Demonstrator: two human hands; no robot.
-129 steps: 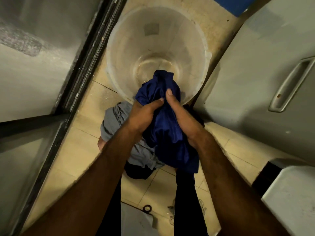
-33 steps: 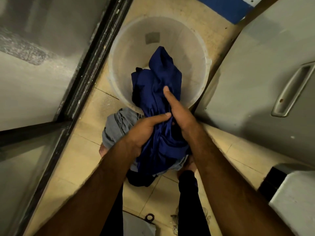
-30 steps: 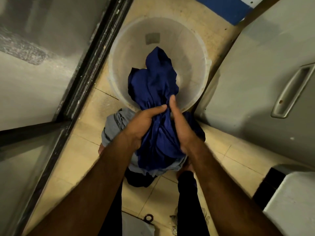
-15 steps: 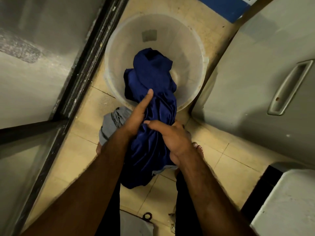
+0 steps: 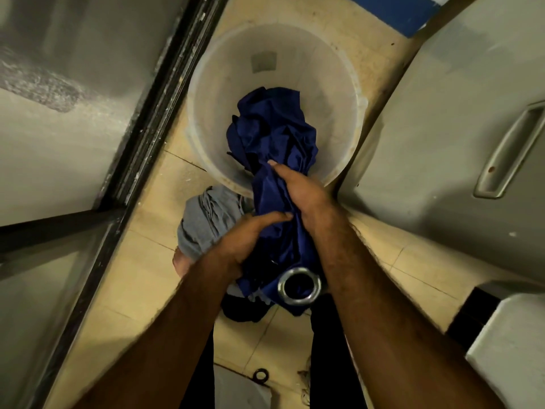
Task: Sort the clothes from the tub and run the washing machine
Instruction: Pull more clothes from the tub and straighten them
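Fingers (image 5: 275, 217) of left hand (image 5: 247, 240) and right hand (image 5: 303, 193) curl round blue cloth (image 5: 274, 128) above tub (image 5: 339, 84).

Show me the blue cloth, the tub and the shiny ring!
blue cloth (image 5: 274, 134), head view, bunched upper part.
tub (image 5: 224, 84), head view, bare inner wall.
shiny ring (image 5: 281, 287), head view, its left metal edge.

– Where are the hands?
– The left hand (image 5: 247, 240) sits just at 7 o'clock of the right hand (image 5: 305, 196), close beside it. Both grip the blue cloth (image 5: 274, 128).
– And the arms?
– Bare. The left forearm (image 5: 165, 335) enters from 7 o'clock, the right forearm (image 5: 380, 308) from 5 o'clock, converging near centre.
– Thumbs?
– The left thumb (image 5: 277, 216) points to 3 o'clock, the right thumb (image 5: 275, 166) to 11.
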